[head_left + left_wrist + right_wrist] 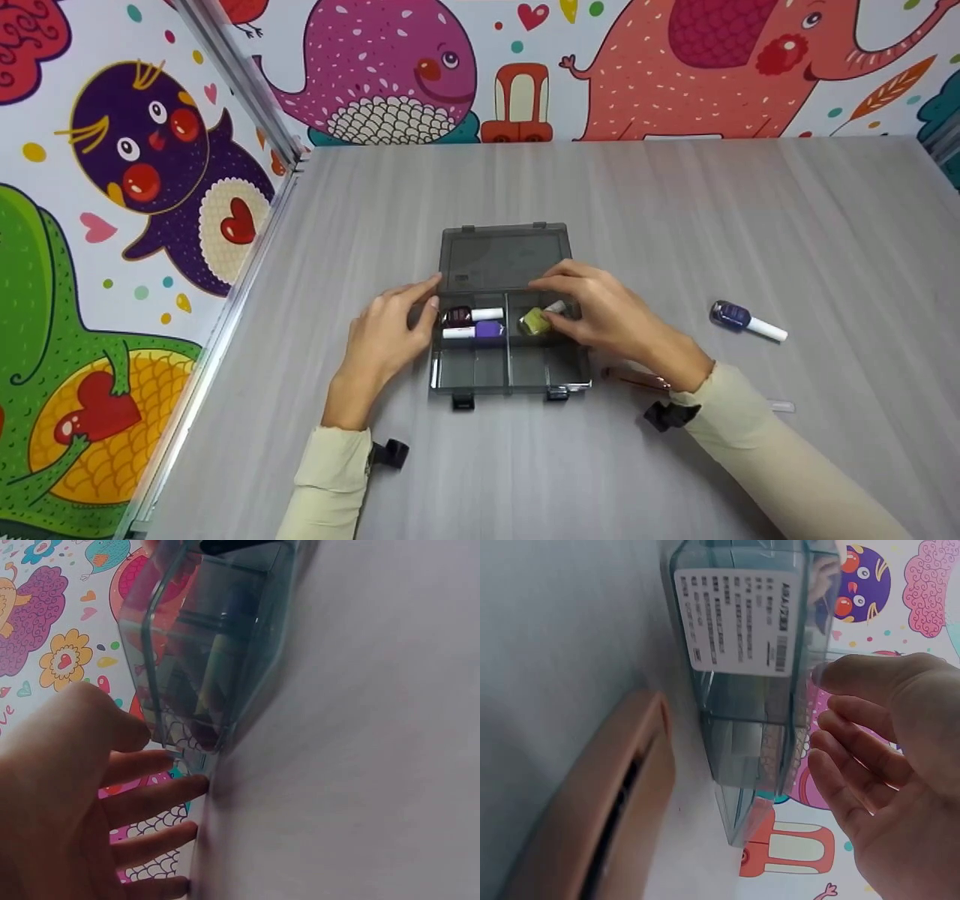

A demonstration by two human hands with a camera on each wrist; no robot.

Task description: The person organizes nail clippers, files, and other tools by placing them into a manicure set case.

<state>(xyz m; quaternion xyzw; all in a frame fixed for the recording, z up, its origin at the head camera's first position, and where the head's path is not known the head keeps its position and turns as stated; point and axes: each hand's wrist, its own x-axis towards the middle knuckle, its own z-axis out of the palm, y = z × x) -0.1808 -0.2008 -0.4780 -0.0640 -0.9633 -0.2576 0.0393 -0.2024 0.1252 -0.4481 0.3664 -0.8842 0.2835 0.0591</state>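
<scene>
A smoky see-through organizer box point(510, 367) lies with its lid point(504, 255) folded back, divided into compartments. In the far left compartment a dark nail polish bottle point(457, 316) and a purple one point(490, 329) lie side by side. A yellow-green nail polish bottle point(535, 322) lies tilted in the far right compartment. Over it is my right hand point(611, 311), thumb at the bottle and fingers extended toward the lid hinge; the fingers look loosely spread in the right wrist view. My left hand point(386, 330) rests at the box's left wall, its fingers extended in the left wrist view.
A dark blue nail polish bottle point(731, 316) with a white cap lies to the right. Near my right wrist is a brownish-pink object point(637, 379), blurred in the right wrist view. A small clear piece point(784, 406) shows past the sleeve. Patterned walls border the table.
</scene>
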